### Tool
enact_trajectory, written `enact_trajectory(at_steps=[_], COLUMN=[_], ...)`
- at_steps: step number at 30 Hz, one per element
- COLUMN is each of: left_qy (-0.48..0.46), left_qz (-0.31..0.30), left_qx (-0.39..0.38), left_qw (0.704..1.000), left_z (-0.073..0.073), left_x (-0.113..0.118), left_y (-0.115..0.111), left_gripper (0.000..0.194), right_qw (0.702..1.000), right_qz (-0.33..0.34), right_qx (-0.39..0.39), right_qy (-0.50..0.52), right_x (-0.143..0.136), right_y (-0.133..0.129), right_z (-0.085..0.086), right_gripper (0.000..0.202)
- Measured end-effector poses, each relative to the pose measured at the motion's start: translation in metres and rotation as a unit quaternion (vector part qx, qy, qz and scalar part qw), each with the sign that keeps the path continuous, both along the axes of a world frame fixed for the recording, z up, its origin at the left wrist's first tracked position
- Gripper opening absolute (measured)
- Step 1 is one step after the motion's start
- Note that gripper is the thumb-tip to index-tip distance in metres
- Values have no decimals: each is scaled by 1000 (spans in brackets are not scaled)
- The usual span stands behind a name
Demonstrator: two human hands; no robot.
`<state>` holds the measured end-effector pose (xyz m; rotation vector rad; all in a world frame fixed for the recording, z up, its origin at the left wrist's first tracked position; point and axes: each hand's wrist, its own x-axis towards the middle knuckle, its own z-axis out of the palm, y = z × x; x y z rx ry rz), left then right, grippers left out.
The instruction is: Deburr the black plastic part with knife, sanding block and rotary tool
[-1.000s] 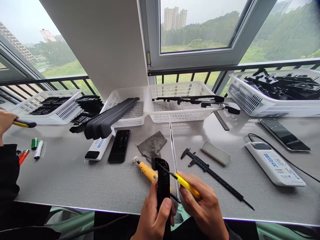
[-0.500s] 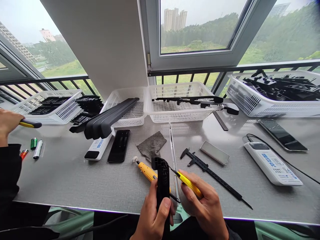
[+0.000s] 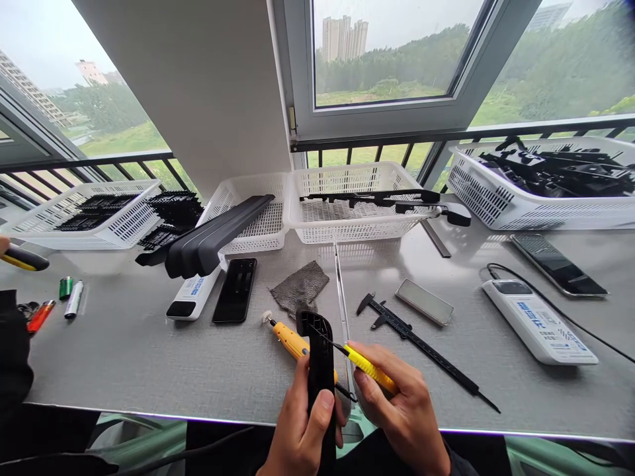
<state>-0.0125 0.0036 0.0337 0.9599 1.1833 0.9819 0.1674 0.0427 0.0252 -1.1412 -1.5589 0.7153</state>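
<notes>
My left hand (image 3: 303, 423) is wrapped round a long black plastic part (image 3: 321, 370), held upright over the table's front edge. The part's ribbed hollow inside and curved top end show. In my right hand (image 3: 404, 403) is a yellow utility knife (image 3: 371, 367), gripped by its handle. Its thin blade points left and reaches over the ribbed inside near the top; whether it touches the plastic I cannot tell. Behind the part lies a yellow rotary tool (image 3: 290, 340) with a small round tip. A grey cloth (image 3: 300, 285) lies just beyond.
Black calipers (image 3: 417, 347), a metal block (image 3: 424, 302) and a white device (image 3: 540, 324) with a cable lie right. A phone (image 3: 235, 289) and stacked black parts (image 3: 213, 235) are left. White baskets (image 3: 357, 233) line the back. At far left another person's hand (image 3: 4, 246) holds a yellow-black tool.
The knife blade has moved left across the ribbed inside of the black part, whose top has turned slightly. At far left the other person's hand has drawn out leftward with its tool.
</notes>
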Motion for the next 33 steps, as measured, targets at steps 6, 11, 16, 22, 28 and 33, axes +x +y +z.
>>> enact_trajectory(at_steps=[6, 11, 16, 22, 28, 33], left_qy=[-5, 7, 27, 32, 30, 28], left_qz=[0, -8, -13, -2, -7, -14], left_qx=[0, 24, 10, 3, 19, 12], left_qw=[1000, 1000, 1000, 999, 999, 999], left_z=[-1, -7, -7, -4, -8, -7], left_x=[-1, -1, -2, 0, 0, -1], left_y=[1, 2, 1, 2, 2, 3], left_gripper=[59, 55, 59, 67, 66, 69], right_qw=[1000, 998, 987, 962, 942, 946], right_qz=[-7, -27, -25, 17, 43, 17], right_qx=[12, 31, 79, 81, 44, 10], right_qy=[-13, -36, -136, -260, -331, -323], right_x=[-1, -2, 12, 25, 18, 9], right_y=[-1, -4, 12, 44, 56, 57], right_z=[-1, -5, 6, 40, 58, 55], right_gripper=[32, 32, 40, 41, 22, 48])
